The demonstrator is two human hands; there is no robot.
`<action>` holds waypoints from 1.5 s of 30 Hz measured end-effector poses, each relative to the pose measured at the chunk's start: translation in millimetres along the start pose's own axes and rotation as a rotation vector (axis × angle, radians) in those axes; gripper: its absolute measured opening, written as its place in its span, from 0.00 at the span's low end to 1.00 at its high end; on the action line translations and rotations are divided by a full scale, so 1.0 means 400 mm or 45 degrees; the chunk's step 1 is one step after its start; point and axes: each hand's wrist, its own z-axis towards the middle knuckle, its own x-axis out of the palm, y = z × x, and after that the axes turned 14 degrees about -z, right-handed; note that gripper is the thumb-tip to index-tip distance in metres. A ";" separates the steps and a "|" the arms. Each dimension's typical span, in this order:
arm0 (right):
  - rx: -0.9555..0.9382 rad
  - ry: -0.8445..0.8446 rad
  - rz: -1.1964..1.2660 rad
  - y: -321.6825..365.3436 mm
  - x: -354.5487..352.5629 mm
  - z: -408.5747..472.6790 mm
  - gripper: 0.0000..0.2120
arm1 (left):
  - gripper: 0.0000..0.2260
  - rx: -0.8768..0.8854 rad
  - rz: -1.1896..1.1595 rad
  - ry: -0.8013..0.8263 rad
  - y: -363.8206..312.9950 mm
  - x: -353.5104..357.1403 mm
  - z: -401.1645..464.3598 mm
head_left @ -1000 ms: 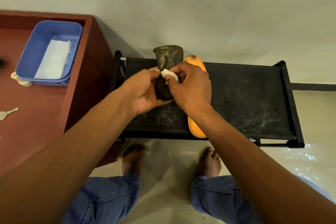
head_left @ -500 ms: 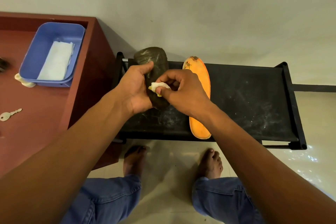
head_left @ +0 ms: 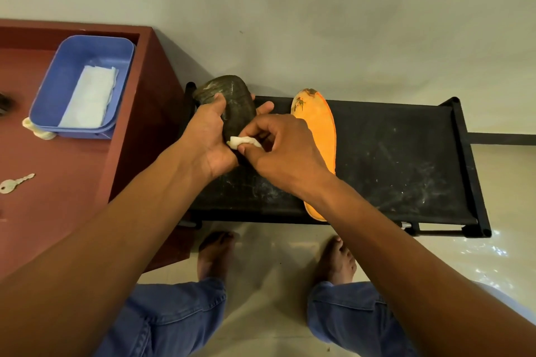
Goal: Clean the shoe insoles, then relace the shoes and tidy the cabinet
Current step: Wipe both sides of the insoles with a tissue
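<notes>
1. Our left hand (head_left: 210, 136) wraps its fingers round the dark insole (head_left: 232, 104) and props it above the left end of the black rack (head_left: 406, 159), probably to steady it for scrubbing.
2. Our right hand (head_left: 285, 151) pinches a small white wipe (head_left: 242, 142) against it.
3. The dark insole is grimy and curved. The orange insole (head_left: 317, 136) lies flat on the rack's dusty fabric, foamy-looking, stained at the toe.

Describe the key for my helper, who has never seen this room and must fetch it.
Start at the red-brown cabinet top on the left, beside the black shoe rack. Below the blue tub holding a white tissue, near the left edge, lies a small silver key. It is the only metal thing there.
</notes>
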 end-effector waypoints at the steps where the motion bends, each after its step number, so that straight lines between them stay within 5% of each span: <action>1: -0.012 -0.010 -0.022 0.002 0.000 -0.001 0.04 | 0.26 0.002 0.002 0.001 0.001 0.001 0.000; 8: 0.161 -0.255 -0.226 -0.021 -0.021 0.013 0.04 | 0.27 -0.062 0.087 0.040 0.016 0.009 -0.005; 18: 0.077 0.133 0.101 -0.011 -0.022 0.009 0.04 | 0.25 -0.007 0.039 -0.046 0.014 0.008 -0.009; 29: 0.251 -0.321 -0.092 -0.034 -0.034 0.021 0.04 | 0.26 -0.110 0.259 0.084 0.069 0.032 -0.041; 37: 0.096 -0.003 0.014 -0.019 -0.030 0.021 0.03 | 0.30 -0.050 0.266 -0.030 0.036 0.023 -0.035; 45: 0.183 -0.402 0.006 -0.047 -0.051 0.035 0.02 | 0.28 -0.165 0.293 0.148 0.087 0.033 -0.041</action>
